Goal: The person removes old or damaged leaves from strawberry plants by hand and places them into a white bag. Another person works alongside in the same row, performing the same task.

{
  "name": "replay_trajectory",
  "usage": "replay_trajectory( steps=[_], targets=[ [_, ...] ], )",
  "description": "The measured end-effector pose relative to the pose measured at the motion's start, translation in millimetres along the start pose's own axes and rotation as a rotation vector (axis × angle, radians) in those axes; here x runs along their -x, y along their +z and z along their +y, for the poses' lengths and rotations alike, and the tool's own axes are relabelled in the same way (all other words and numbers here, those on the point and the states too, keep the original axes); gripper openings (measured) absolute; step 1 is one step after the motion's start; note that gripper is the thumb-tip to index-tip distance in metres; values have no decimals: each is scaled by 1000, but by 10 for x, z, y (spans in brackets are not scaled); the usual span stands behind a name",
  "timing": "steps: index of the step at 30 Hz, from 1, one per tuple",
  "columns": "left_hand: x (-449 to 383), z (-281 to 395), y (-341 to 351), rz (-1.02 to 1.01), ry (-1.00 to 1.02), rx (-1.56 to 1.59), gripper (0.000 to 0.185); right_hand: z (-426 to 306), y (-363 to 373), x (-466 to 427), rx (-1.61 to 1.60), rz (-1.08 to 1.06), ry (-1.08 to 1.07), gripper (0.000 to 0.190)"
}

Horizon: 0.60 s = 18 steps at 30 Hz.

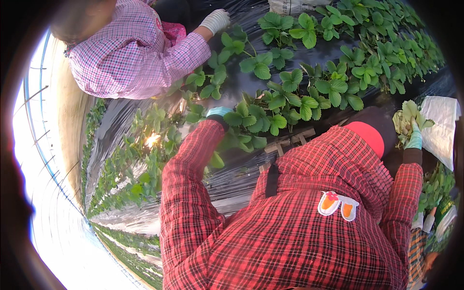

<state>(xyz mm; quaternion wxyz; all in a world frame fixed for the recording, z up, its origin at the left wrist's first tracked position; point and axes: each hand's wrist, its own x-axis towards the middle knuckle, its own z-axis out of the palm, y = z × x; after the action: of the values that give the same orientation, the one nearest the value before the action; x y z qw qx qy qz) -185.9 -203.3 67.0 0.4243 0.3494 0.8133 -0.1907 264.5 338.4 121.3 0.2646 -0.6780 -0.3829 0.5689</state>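
Observation:
My left hand point(219, 111), in a light teal glove, reaches in among the strawberry plants point(257, 119) on the bed; its fingers are hidden by leaves, so what they touch does not show. Far to the right, my right hand point(414, 137), in a similar glove, grips a bunch of strawberry leaves point(410, 113), some of them pale or yellowish. Beside that bunch, on its right, is a white sack point(438, 127). Black plastic film point(308, 54) covers the soil between the green plants.
A co-worker point(134, 54) in a pink checked smock bends over the same bed at upper left, a white-gloved hand point(216, 21) near the plants. A wooden frame point(290, 140) lies by my lap. Another sack point(295, 6) stands at the top. More people point(418, 250) are at lower right.

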Motion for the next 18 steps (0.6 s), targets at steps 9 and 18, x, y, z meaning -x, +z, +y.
replay_trajectory(
  steps=[9,18],
  targets=[
    [80,-226,-1111,386,-137,259,37,-2,-100,-73,-37,-111,28,32],
    [15,434,-98,175,202,478,60,30,-140,-100,61,7,-1,37]
  ],
)
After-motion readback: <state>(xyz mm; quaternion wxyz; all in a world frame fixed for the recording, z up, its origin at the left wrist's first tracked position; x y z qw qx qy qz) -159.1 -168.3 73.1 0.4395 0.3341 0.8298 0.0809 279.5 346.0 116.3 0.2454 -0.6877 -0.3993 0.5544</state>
